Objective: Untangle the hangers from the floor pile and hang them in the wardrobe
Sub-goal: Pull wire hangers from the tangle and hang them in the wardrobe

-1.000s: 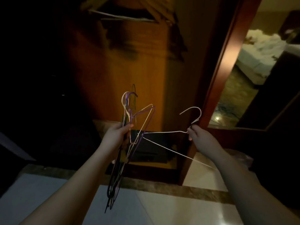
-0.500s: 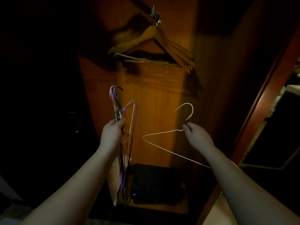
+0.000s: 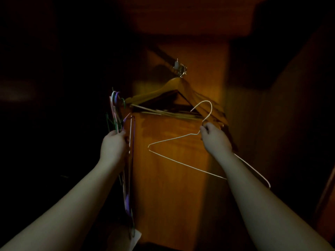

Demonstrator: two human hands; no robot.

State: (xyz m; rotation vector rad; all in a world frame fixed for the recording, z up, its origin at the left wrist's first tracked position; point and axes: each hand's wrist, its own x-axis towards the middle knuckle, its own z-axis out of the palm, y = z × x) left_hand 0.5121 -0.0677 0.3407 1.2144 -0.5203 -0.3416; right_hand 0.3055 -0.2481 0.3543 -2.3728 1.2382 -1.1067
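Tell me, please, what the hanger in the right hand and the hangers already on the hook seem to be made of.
The white hanger in the right hand looks like thin wire with a pale coating: one slim bent strand. The hung hangers on the hook look like wood: thick, flat, honey-coloured arms. The dim light leaves the finish uncertain.

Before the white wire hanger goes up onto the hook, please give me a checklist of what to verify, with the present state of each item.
1. Right hand grips the white wire hanger at its neck: ok.
2. White hanger free of the bundle of coloured wire hangers: ok.
3. Left hand holds that bundle firmly: ok.
4. Metal wardrobe hook in view: ok.
5. Room on the hook beside the wooden hangers: cannot tell.
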